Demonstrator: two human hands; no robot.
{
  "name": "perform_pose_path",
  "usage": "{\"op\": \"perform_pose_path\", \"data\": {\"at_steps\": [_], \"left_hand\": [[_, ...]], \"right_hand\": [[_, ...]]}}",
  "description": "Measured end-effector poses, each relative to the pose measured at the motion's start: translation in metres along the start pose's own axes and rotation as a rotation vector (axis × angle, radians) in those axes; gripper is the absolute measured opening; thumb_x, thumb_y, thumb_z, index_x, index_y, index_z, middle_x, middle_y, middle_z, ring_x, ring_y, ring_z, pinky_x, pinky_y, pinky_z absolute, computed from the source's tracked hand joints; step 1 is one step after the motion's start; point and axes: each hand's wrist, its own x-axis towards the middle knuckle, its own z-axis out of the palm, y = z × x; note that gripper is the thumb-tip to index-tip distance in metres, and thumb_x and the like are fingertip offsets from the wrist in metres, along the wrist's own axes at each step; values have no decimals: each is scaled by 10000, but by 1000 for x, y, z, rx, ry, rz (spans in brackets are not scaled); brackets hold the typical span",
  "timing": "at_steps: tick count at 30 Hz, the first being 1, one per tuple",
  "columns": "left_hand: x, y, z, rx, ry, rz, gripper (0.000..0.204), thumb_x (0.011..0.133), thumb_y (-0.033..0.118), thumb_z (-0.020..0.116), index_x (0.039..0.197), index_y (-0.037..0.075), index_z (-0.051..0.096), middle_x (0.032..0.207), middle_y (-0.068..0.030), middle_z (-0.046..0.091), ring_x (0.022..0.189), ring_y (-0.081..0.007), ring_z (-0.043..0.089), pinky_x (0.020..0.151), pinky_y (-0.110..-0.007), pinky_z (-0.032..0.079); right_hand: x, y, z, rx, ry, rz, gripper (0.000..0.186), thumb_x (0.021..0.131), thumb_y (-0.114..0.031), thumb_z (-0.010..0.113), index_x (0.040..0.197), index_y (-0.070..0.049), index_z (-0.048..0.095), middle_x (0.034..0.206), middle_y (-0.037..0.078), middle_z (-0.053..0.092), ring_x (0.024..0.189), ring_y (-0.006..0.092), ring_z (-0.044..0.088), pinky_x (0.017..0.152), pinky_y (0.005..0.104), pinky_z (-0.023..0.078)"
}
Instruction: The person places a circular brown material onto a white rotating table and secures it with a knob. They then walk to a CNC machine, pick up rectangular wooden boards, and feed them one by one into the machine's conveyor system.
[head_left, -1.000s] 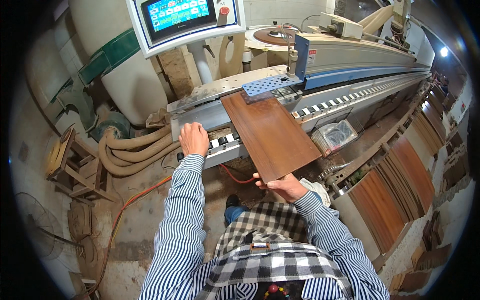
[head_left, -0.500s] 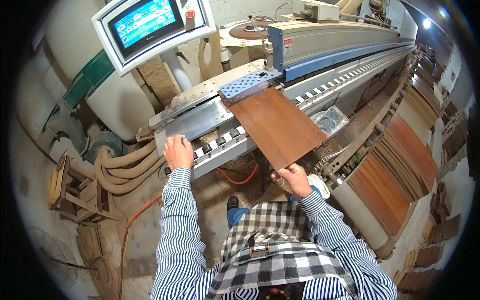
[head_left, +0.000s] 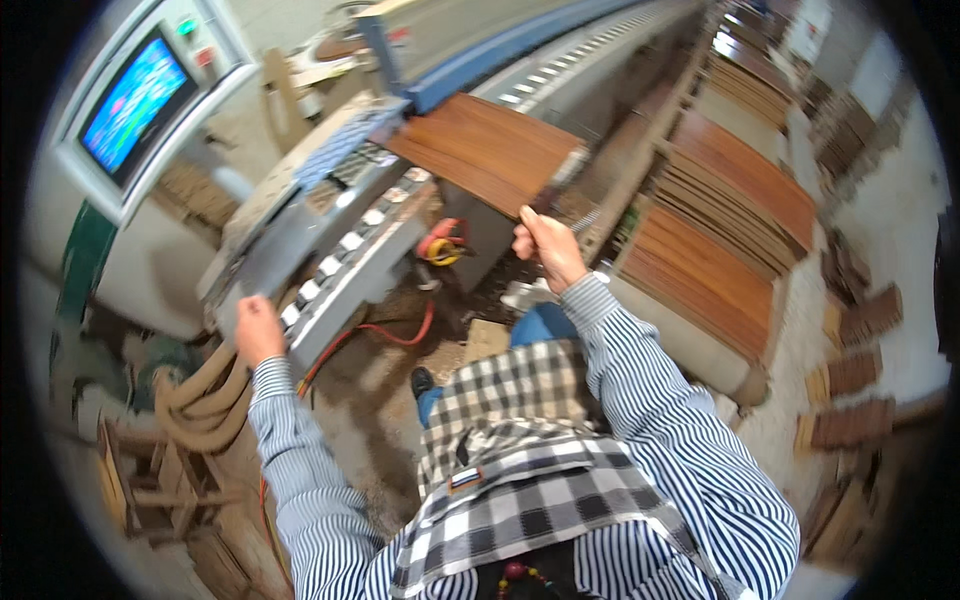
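Note:
A brown wood-grain board (head_left: pixel 480 150) lies across the long edge-banding-type machine (head_left: pixel 450 50), next to a blue perforated plate (head_left: pixel 335 150). My right hand (head_left: pixel 540 240) pinches the board's near corner at its fingertips. My left hand (head_left: pixel 258 322), a little blurred, has curled fingers on the near-left end of the metal infeed rail (head_left: pixel 270 255). A row of black-and-white rollers (head_left: pixel 350 242) runs between my hands.
A control screen (head_left: pixel 135 100) is at upper left. Stacked boards (head_left: pixel 720 190) line the conveyor at right. A red-and-yellow fitting (head_left: pixel 445 242) is below the board. Thick hoses (head_left: pixel 195 395), a red cable (head_left: pixel 395 335) and a wooden stool (head_left: pixel 150 470) are low down.
The board has swung and moved further along the machine, with my right hand following its corner upward. My view has turned rightward, and my left hand appears further left.

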Motion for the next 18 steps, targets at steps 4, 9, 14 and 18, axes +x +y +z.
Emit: {"op": "perform_pose_path", "data": {"at_steps": [4,9,14,18], "left_hand": [[9,-21,5,64,-26,73,416,897,397,358,835,49,576,828,-203,609,768,-408,562,663,-508,412],[3,-4,-3,76,-58,43,421,894,403,362,819,38,558,827,-207,603,771,-415,549,647,-515,394],[6,-2,1,62,-83,34,413,895,394,370,811,35,557,821,-203,604,759,-407,551,635,-510,392],[8,-10,5,31,-74,41,409,893,383,379,813,26,563,811,-206,601,747,-405,551,635,-501,398]], "right_hand": [[-22,-4,-92,-168,205,-301,390,879,-356,536,955,20,605,830,103,636,747,143,603,676,267,488],[-147,-14,-277,-1465,1063,-479,330,815,-232,557,1053,-5,583,1073,165,588,986,305,550,873,407,411],[-235,21,-368,-1527,1112,272,567,914,-430,353,1341,-57,337,1366,147,360,1283,316,283,1054,447,204],[-250,32,-332,-1670,1056,141,473,926,-341,391,1318,-76,383,1357,142,372,1282,308,285,1061,453,189]]}}
